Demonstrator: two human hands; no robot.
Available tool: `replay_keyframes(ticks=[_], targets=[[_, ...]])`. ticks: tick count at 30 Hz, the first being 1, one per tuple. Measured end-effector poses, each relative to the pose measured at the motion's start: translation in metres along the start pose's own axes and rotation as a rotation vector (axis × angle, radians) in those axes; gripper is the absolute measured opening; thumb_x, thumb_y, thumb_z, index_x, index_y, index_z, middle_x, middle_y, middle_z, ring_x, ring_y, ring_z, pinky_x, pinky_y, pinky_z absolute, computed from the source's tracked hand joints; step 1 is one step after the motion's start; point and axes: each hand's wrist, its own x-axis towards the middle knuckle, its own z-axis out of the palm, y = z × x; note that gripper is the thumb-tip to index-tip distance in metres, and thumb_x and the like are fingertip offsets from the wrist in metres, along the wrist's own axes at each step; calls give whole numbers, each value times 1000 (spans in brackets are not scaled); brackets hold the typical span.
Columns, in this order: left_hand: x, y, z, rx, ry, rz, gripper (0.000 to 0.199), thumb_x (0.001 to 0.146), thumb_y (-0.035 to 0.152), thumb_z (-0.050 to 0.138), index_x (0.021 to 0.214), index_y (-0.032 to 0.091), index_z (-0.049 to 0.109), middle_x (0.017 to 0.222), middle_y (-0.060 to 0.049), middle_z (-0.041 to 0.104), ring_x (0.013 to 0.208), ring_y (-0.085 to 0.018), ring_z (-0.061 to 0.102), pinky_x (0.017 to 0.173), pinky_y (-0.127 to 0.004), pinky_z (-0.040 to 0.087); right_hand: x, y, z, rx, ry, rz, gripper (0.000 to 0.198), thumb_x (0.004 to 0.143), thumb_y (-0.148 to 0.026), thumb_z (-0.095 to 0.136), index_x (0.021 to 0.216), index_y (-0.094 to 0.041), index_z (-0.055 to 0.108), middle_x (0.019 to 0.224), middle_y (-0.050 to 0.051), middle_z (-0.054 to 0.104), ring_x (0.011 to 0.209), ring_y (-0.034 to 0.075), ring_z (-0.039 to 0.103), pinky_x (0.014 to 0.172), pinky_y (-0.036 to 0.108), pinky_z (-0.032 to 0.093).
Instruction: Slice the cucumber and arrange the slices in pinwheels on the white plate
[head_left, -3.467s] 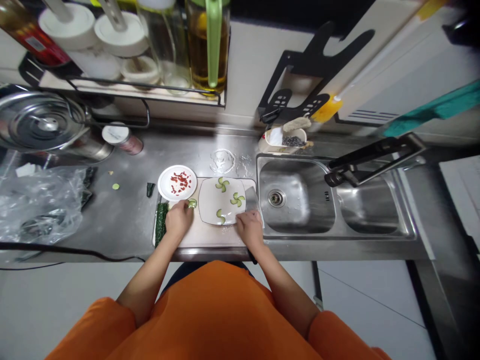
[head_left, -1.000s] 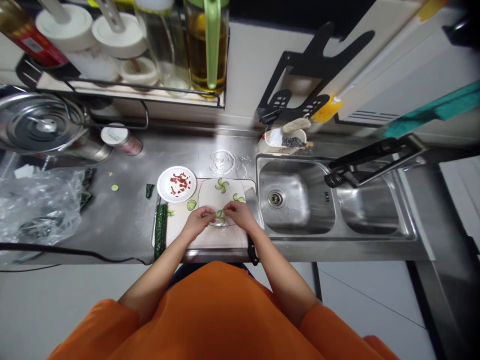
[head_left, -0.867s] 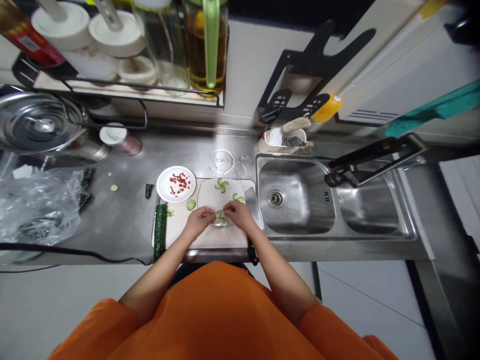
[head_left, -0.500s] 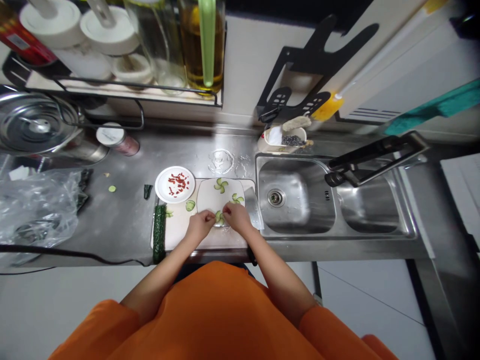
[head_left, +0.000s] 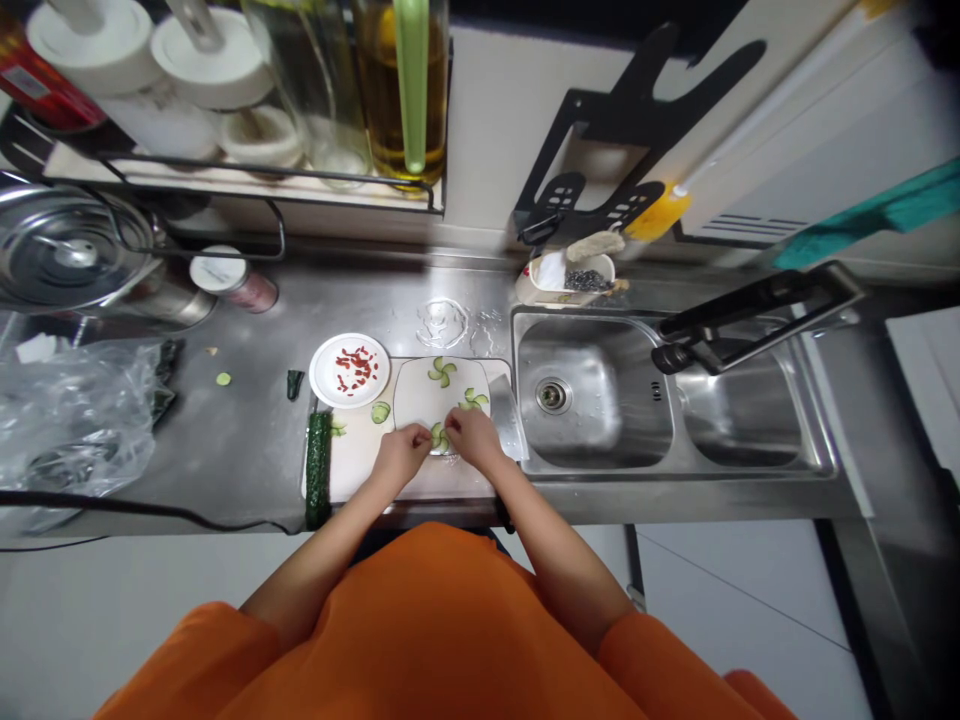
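Note:
Over the near edge of a white square plate, my left hand and my right hand face each other with fingers pinched. Between their fingertips lies a pinwheel of thin cucumber slices; each hand pinches at a slice on its own side, partly hidden by the fingers. A second pinwheel sits at the plate's far side, and more slices lie at its right. The plate rests on a white cutting board. A cut cucumber lies along the board's left edge.
A round white plate with red bits overlaps the board's far left corner. A cleaver blade lies at the board's right, beside the steel sink. Cucumber pieces, a plastic bag and a lidded jar stand leftward.
The hands stay at the same pinwheel with only slight finger movement. The plates, cucumber and cleaver keep their places.

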Motion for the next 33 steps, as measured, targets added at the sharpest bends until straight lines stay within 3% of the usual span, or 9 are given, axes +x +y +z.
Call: replay_keyframes(ticks=[18, 26, 33], targets=[[0, 2, 5, 213, -16, 138, 15, 79, 17, 51, 78, 18, 66, 74, -3, 65, 71, -14, 57, 69, -24, 39, -4, -6, 1, -153, -32, -32, 19, 87, -20, 45, 89, -21, 64, 87, 6, 63, 89, 21, 47, 70, 29, 33], [-1, 1, 5, 343, -7, 150, 18, 83, 22, 51, 87, 20, 68, 90, -6, 59, 80, -15, 56, 72, -24, 40, -9, -7, 1, -182, 19, -38, 19, 89, -24, 45, 89, -21, 64, 94, 8, 61, 98, 24, 44, 72, 30, 34], [-1, 2, 3, 378, -60, 178, 21, 85, 23, 48, 88, 21, 68, 88, -5, 59, 84, -16, 56, 74, -25, 41, -9, -6, 2, -181, 19, -42, 19, 89, -23, 45, 97, -24, 63, 98, 7, 59, 101, 24, 42, 74, 30, 34]])
